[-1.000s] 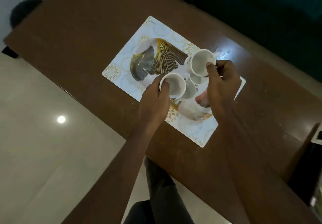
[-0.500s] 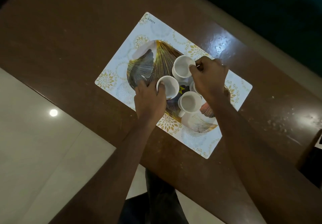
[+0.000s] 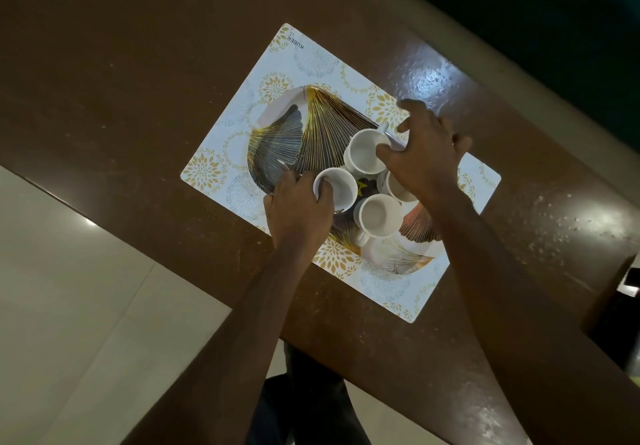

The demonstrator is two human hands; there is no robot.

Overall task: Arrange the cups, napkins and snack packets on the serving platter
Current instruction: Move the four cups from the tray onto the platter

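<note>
An oval serving platter (image 3: 277,147) with a gold and grey leaf pattern lies on a white placemat (image 3: 311,60). Several white cups stand close together on its right half. My left hand (image 3: 298,212) grips the near-left cup (image 3: 341,186), thumb over its rim. My right hand (image 3: 426,157) hovers with fingers spread beside the far cup (image 3: 365,152), the thumb tip just touching its rim. A third cup (image 3: 379,214) stands upright at the front. A fourth cup (image 3: 396,188) is partly hidden under my right hand. No napkins or snack packets are in view.
The placemat lies on a brown table (image 3: 138,64) whose near edge runs diagonally, with pale floor (image 3: 69,289) beyond it at the left. A dark object (image 3: 628,280) sits at the table's right edge. My legs show below the table edge.
Both hands lowered their cups onto the platter beside the other two. My right hand's fingers have spread away from the far cup; my left hand still grips its cup.
</note>
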